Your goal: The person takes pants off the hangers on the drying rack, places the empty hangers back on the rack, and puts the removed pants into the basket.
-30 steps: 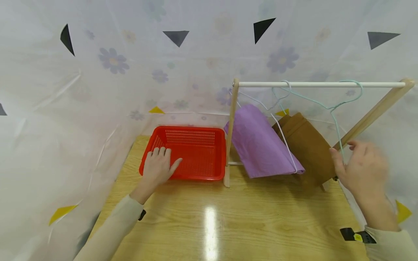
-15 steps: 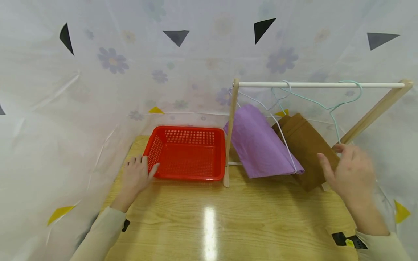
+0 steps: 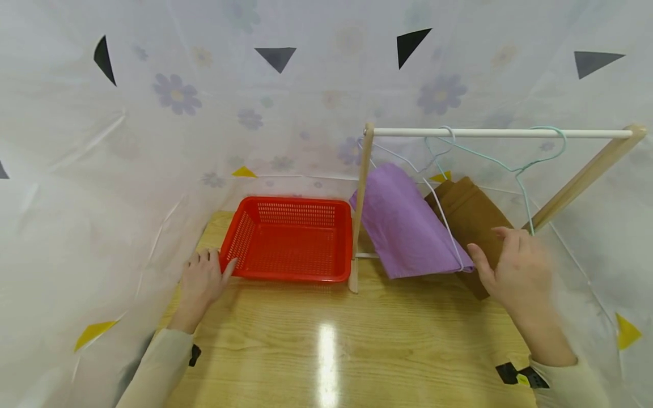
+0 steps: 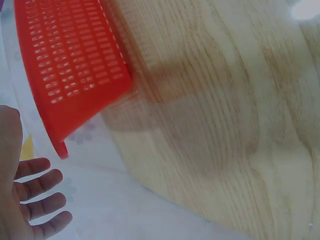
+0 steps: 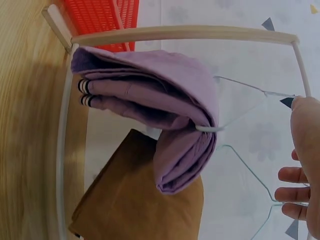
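Note:
In the head view my left hand (image 3: pixel 200 283) is beside the front left corner of a red plastic basket (image 3: pixel 301 277), its fingers relaxed. The left wrist view has those fingers (image 4: pixel 45 205) just apart from the basket's rim. My right hand (image 3: pixel 521 277) hovers in front of a brown folded garment (image 3: pixel 479 212), thumb and fingers apart and holding nothing. That garment hangs over a pale green hanger (image 3: pixel 521 169). Left of it, a purple folded garment (image 3: pixel 403 226) with striped edging droops over a white hanger (image 3: pixel 442 207). Both hangers hook on the rack's white rail (image 3: pixel 490 133).
The rack's left wooden post (image 3: pixel 361 209) stands right against the basket's right side. Its right post (image 3: pixel 586 178) slants behind my right hand. Everything stands on a wood-grain table (image 3: pixel 275 345), with a flowered sheet (image 3: pixel 306 90) behind.
My left hand has withdrawn from over the basket to its front left corner. The right hand has moved left and slightly down, away from the green hanger's side. The garments stay hanging.

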Available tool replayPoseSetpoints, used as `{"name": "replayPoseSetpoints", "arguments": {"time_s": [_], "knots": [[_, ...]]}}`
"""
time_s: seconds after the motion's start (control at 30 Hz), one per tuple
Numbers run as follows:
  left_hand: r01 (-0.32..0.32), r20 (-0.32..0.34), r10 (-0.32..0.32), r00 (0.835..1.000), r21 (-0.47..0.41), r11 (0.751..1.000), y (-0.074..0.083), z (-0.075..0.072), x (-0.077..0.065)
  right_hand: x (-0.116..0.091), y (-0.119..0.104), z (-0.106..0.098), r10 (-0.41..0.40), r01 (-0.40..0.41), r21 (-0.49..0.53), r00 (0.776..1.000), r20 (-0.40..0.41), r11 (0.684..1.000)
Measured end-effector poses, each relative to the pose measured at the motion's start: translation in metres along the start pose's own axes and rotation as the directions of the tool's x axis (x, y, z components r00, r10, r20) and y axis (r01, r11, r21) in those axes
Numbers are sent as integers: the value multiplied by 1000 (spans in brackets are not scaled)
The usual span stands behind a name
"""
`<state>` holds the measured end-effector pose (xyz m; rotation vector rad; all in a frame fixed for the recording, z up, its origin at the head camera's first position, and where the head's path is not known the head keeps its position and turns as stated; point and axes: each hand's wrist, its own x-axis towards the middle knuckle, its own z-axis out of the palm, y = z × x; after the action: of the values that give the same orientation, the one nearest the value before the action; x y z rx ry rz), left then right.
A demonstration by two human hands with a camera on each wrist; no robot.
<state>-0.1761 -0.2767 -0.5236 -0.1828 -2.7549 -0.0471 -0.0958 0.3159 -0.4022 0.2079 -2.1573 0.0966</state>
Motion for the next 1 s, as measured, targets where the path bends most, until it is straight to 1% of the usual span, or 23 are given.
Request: {"name": "replayPoseSetpoints", "arguments": {"time_s": [0.1, 0.2, 0.27, 0.47, 0.67, 0.77, 0.9, 1.0], "knots": [[14, 23, -14, 1000, 7, 1000, -4, 4, -1, 1, -6, 2, 11, -11, 14, 1000, 18, 1000], [19, 28, -19, 999, 20, 1000, -8, 8, -1, 2, -11, 4, 16, -17, 19, 1000, 21, 1000], [19, 27, -20, 999, 30, 999, -10, 11, -2, 2, -14, 5, 13, -14, 12, 1000, 16, 1000], [19, 20, -20, 1000, 24, 1000, -14, 15, -3, 5, -18, 13, -14, 14, 4, 1000, 5, 1000], [21, 73, -21, 997, 9, 1000, -16, 18, -2, 10, -22, 21, -26, 26, -23, 999, 22, 999], [21, 90, -21, 996, -1, 1000, -18, 20, -1, 13, -24, 26, -34, 35, -32, 999, 34, 999], [17, 82, -16, 996, -12, 1000, -19, 23, 0, 18, -25, 33, -50, 52, -44, 998, 49, 998], [-3, 48, 4, 999, -13, 1000, -19, 24, 1, 21, -26, 38, -70, 73, -65, 996, 52, 995]]}}
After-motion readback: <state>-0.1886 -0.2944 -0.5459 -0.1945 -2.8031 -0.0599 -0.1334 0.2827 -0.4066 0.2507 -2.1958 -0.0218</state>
